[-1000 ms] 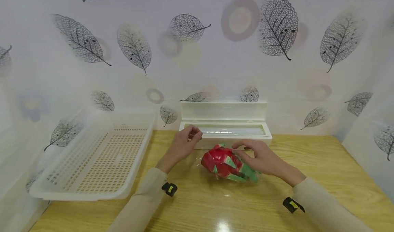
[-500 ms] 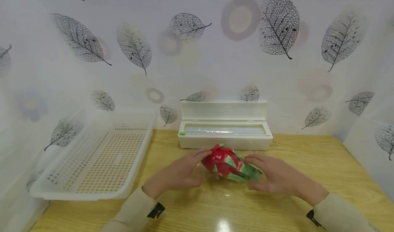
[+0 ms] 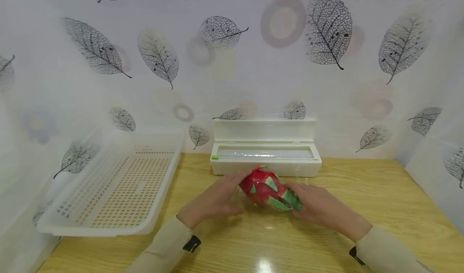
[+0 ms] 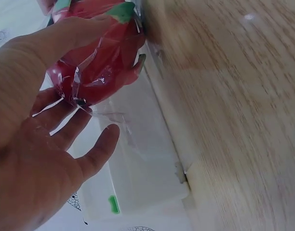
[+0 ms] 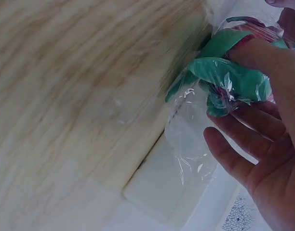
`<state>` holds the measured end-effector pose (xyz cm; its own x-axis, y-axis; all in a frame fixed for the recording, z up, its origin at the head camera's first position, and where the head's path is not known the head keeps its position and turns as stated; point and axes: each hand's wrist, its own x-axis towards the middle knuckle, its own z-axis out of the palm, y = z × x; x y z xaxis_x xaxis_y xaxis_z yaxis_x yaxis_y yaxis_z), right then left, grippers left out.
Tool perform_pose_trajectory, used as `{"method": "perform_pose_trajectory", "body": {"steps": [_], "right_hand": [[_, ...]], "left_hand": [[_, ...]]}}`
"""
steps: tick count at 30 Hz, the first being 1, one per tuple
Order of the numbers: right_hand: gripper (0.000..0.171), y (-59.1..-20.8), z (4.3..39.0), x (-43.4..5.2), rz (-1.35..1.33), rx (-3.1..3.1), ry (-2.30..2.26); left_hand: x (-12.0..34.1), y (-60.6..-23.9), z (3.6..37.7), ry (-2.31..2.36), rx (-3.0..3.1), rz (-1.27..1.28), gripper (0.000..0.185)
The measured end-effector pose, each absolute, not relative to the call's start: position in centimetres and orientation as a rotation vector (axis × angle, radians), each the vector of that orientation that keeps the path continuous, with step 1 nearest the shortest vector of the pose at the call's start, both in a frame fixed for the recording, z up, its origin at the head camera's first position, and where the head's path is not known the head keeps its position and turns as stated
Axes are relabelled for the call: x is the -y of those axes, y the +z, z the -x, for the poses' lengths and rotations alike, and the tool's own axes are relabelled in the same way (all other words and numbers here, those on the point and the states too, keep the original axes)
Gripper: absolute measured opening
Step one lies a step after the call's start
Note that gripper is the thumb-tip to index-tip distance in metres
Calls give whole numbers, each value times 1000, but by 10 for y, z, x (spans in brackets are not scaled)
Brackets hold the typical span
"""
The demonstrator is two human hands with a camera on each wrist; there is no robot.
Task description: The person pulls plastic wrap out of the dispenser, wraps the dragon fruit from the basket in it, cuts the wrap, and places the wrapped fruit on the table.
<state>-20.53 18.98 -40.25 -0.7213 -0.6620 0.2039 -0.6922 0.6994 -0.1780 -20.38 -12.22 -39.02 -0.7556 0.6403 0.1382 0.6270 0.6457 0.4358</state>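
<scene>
A red dragon fruit with green scales [image 3: 258, 189], wrapped in shiny clear film [image 5: 190, 144], lies across the middle between both hands. My left hand [image 3: 214, 202] holds its rounded red end, thumb in front and some fingertips behind; the other fingers spread loosely in the left wrist view. At the green leafy end, my right hand [image 3: 322, 208] grips the fruit, thumb over the scales and fingers underneath. Loose film hangs off both ends. Directly behind stands a white cling film box [image 3: 266, 169], lid raised, with a film roll [image 3: 268, 154] inside.
To the left is a white perforated plastic basket [image 3: 98, 230]. A green slider [image 3: 215, 157] sits at the left end of the box's front edge. The wooden table [image 3: 369, 192] meets a leaf-printed sheet [image 3: 246, 75] at the back.
Both hands came down from near the box to the fruit's two ends. The right hand then closed in on the leafy end, and the fruit turned slightly. The green slider came into view.
</scene>
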Motion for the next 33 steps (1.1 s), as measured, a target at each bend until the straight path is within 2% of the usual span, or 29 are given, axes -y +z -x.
{"method": "perform_pose_trajectory", "body": {"steps": [3,10,20,33], "right_hand": [[58,-404,207,-189,-1111,2763,428],[51,-407,208,-194,-1187,2732,577],[43,-411,209,-202,-1300,2779,1072],[39,-413,224,-213,-1082,2917,1550]], "left_hand": [[120,-392,207,786,-2825,-1125,105],[122,-391,205,887,-2819,-1111,75],[124,-391,205,1077,-2645,-1070,53],[122,-397,211,1084,-2617,-881,43]]}}
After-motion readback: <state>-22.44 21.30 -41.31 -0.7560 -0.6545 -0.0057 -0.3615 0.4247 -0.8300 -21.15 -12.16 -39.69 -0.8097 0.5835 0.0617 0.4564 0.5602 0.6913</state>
